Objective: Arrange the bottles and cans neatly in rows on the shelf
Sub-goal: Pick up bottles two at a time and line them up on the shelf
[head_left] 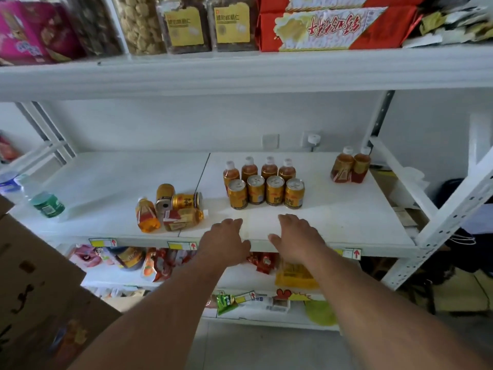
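Down at the front lip of the white shelf (346,225), both bare hands lay palm-down and side by side, forearms reaching up from the bottom of the view. The left hand (226,243) had its fingers loosely spread and relaxed, grasping nothing, its fingertips over the shelf's front edge; the right hand (296,236) matched it, fingers released and empty, a narrow gap between the two hands. Just beyond them stood a tidy block: a row of four gold cans (266,193) in front, touching side to side, and a row of four amber bottles (260,169) with white caps upright right behind. To the left a jumbled heap (170,209) held two bottles lying on their sides and three cans, two of them tipped over, all pressed together near the front edge. Two more upright bottles (350,166) stood as a pair at the back right corner, well apart from the block. The can and bottle labels were gold and red, but their writing was too small to read. Price tags (182,246) with red arrows hung along the shelf's front edge. On the shelf above, two jars (208,25) carried yellow labels with Chinese characters, beside a red pack (333,28) printed upside down. Bare white board lay open across the left half of the shelf and between the block and the pair at the right.
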